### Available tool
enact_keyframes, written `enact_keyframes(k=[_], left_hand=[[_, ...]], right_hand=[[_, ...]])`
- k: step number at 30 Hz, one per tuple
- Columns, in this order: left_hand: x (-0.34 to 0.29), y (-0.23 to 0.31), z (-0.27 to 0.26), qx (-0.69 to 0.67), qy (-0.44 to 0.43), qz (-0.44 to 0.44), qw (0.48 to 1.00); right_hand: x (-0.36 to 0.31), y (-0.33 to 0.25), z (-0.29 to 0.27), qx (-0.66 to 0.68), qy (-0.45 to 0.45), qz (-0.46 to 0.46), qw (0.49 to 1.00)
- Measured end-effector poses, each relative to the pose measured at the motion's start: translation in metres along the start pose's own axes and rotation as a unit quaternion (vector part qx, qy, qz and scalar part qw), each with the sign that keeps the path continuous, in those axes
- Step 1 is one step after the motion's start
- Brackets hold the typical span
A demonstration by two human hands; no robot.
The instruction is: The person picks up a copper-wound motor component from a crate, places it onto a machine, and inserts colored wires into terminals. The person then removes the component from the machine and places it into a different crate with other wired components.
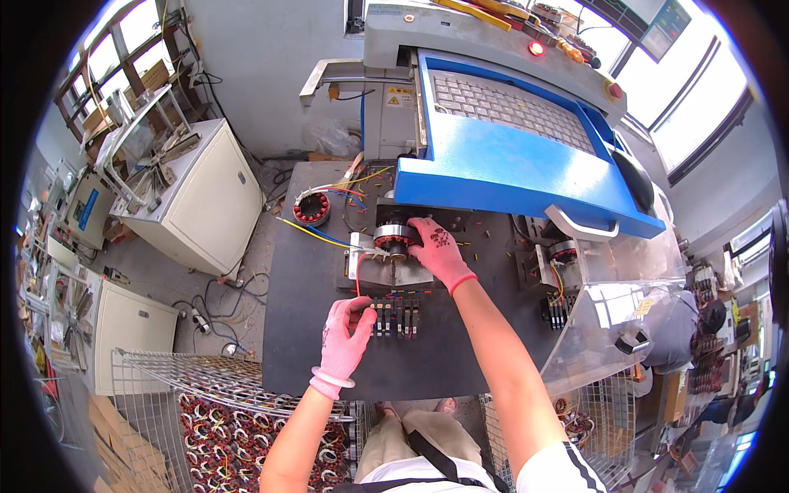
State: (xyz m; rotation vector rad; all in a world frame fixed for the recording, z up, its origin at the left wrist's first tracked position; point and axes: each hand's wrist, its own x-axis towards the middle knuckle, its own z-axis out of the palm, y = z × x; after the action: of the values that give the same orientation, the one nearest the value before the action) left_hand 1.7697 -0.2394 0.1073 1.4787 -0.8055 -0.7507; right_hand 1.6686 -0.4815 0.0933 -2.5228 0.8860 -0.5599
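Okay, so from my remote end of the feed, closest to the bottom edge I've got a wire basket (152, 374) at lower left, packed with red-and-white coils (230, 444). Just beyond that, a dark table (304, 329) fills the middle. The pink-gloved left hand (343, 338) is a bit left of centre, thumb and forefinger drawn close together right beside a row of clips (385, 319). A red wire (358, 275) runs down to those fingertips, though I honestly can't tell if it's pinched. Farther up, the right hand (440, 249), gloved too, has its fingers bent against the right side of the metal ring (390, 232), which sits near the middle of the frame; can't tell how firmly it's held. Up and left of that lies a red coil ring (312, 220). Past both hands I see a blue drawer (493, 160) with a keyboard (509, 107) in it, upper right of centre, then a glowing red lamp (537, 48) on the grey machine (477, 41) up top.
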Motion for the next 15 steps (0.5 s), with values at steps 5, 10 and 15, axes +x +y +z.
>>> enact_keyframes(k=[5, 10, 15], left_hand=[[-0.006, 0.0, 0.001, -0.008, -0.012, 0.014, 1.0], [-0.007, -0.003, 0.003, 0.001, -0.015, 0.017, 1.0], [-0.013, 0.016, 0.0, 0.116, -0.018, 0.067, 0.991]], right_hand=[[-0.005, -0.002, -0.004, 0.005, -0.013, -0.008, 1.0], [-0.014, -0.012, -0.013, -0.024, 0.086, -0.003, 0.996], [-0.055, -0.087, -0.02, 0.312, -0.19, 0.21, 0.907]])
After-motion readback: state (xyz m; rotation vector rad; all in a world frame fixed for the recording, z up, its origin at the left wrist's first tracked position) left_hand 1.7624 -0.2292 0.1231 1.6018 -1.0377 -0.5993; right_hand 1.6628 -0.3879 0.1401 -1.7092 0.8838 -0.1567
